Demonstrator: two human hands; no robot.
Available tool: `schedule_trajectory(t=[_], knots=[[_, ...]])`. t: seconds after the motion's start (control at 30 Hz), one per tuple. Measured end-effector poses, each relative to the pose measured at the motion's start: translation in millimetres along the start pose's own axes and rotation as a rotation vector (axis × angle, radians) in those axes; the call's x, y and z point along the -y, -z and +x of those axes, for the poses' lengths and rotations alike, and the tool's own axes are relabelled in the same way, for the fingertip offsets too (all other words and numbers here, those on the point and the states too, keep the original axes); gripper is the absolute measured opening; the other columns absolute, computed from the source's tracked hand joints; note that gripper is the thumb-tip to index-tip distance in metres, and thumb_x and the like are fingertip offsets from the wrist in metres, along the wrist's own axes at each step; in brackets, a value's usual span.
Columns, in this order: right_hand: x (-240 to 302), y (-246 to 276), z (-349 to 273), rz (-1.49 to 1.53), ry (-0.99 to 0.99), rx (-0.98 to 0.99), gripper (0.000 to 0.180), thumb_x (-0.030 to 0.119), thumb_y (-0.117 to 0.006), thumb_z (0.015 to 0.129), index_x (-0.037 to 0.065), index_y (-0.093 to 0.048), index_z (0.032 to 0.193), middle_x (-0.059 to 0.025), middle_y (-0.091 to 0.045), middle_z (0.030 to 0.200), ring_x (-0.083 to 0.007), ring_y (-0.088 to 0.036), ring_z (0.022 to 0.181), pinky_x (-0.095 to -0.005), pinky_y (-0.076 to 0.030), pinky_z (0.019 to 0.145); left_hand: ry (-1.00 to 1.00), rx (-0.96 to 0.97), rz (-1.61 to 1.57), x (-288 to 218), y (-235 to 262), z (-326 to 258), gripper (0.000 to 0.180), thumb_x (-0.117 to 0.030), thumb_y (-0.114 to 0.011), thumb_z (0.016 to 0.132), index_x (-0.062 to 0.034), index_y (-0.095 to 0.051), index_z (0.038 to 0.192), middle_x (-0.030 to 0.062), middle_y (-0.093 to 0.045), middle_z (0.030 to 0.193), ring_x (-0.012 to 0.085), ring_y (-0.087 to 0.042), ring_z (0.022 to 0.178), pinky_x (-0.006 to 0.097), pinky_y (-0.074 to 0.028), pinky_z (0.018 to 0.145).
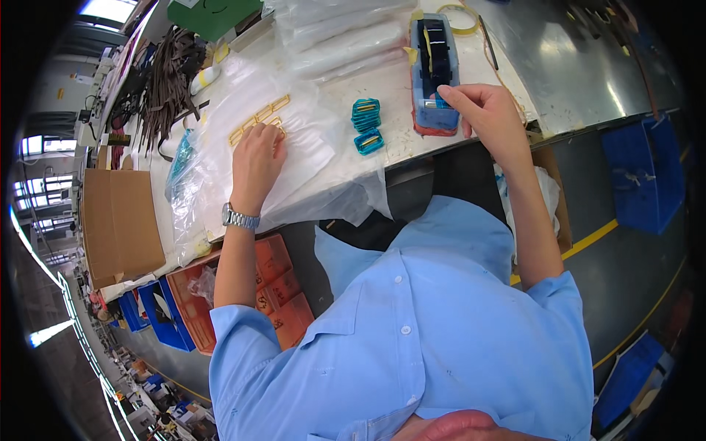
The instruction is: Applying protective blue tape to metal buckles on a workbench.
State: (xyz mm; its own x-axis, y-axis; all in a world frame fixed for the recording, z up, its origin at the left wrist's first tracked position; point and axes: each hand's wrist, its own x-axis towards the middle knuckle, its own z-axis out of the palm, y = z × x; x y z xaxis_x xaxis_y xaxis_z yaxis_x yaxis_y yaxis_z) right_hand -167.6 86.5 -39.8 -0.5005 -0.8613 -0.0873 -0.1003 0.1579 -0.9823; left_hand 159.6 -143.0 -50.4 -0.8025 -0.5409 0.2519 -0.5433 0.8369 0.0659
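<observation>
My left hand [256, 163] rests at the gold rectangular buckles [266, 112] that lie in a row on white plastic sheeting [309, 143]. Its fingers are curled down onto one of them, and the fingertips are partly hidden. My right hand [491, 117] pinches a small teal shiny strip [441, 103] at the near end of a long blue tape dispenser-like holder [450, 62] with dark parts inside. Between my hands sit two small stacks of teal-wrapped pieces with gold centres, a larger stack [365, 115] and a smaller one [369, 142] nearer me.
Clear plastic bags [342, 44] lie at the back of the table. A yellow tape roll [463, 20] is beyond the holder. Brown straps [168, 81] are piled at far left, above a cardboard box [121, 228]. Orange crates [276, 283] and a blue bin [646, 176] stand below table height.
</observation>
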Motion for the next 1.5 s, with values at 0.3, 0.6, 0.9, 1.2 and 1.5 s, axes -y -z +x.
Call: schedule_trajectory(t=[0.3,0.6,0.9,1.2,1.5], knots=[[-20,1,14,0.343,-0.091,0.007,0.022,0.021,-0.079,0.093,0.000,-0.080,0.099,0.0027,-0.065,0.071,-0.0023,-0.046,0.056,-0.0222,-0.032,0.053,0.486,-0.108,-1.193,-15,13,19,0.013,-0.011,-0.071,0.098,-0.0002,-0.071,0.105,0.0011,-0.068,0.089,0.0111,-0.062,0.081,0.028,-0.051,0.078],[19,-21,-57,0.387,0.012,0.024,0.017,0.016,-0.070,0.101,-0.001,-0.075,0.104,-0.0089,-0.081,0.098,-0.0024,-0.051,0.057,-0.0187,-0.044,0.055,0.437,0.203,-1.818,-147,37,11,0.014,-0.012,-0.066,0.102,0.0001,-0.066,0.109,0.0041,-0.064,0.087,0.0096,-0.054,0.069,0.026,-0.044,0.062],[-28,-36,-91,0.530,-0.077,0.060,0.021,0.009,-0.063,0.105,-0.004,-0.071,0.118,-0.0085,-0.079,0.097,-0.0075,-0.068,0.068,-0.0213,-0.050,0.059,0.390,0.376,-1.488,-194,34,22,0.015,-0.013,-0.069,0.102,0.0022,-0.069,0.102,0.0009,-0.069,0.078,0.0037,-0.059,0.060,0.020,-0.045,0.051],[-29,-35,-97,0.565,-0.080,0.074,0.025,0.005,-0.058,0.106,-0.007,-0.066,0.127,-0.0078,-0.076,0.098,-0.0111,-0.072,0.078,-0.0242,-0.055,0.069,0.407,0.449,-1.440,-201,21,30,0.015,-0.013,-0.069,0.102,0.0021,-0.069,0.101,0.0005,-0.067,0.076,0.0043,-0.060,0.060,0.020,-0.045,0.050],[-30,-36,-98,0.527,-0.084,0.055,0.028,0.004,-0.058,0.105,-0.008,-0.066,0.129,-0.0088,-0.077,0.100,-0.0122,-0.074,0.082,-0.0253,-0.058,0.074,0.431,0.448,-1.422,-203,24,31,0.015,-0.011,-0.068,0.103,0.0042,-0.068,0.101,0.0031,-0.069,0.077,0.0070,-0.063,0.060,0.022,-0.050,0.050]])
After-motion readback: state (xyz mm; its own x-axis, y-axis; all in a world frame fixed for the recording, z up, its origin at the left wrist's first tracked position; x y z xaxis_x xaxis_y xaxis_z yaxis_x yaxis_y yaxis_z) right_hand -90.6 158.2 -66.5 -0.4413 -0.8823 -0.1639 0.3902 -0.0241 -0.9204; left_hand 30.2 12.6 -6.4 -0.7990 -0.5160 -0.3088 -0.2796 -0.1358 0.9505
